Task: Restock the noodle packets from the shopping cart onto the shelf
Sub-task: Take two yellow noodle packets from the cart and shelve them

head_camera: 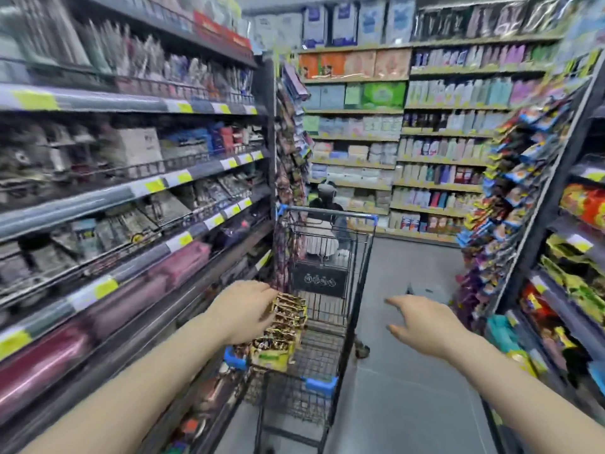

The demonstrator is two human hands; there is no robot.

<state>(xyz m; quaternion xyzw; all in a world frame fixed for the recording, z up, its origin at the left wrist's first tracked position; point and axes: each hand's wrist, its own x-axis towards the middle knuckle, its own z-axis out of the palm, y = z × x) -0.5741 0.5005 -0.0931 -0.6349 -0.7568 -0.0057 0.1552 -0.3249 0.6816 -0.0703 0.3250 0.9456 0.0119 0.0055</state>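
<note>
My left hand (244, 311) grips a stack of packets (284, 329) over the cart (322, 385). Right hand (422, 324) open, beside cart.

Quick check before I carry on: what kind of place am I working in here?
Almost certainly a supermarket aisle: tiered grey metal shelves with yellow price tags, a blue-handled wire shopping cart, and hanging snack packets.

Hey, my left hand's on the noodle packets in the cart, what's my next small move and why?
Probably close the left hand around the noodle packets and lift them clear of the cart. The hand already rests on the stack, and the right hand hangs open and empty.
</note>
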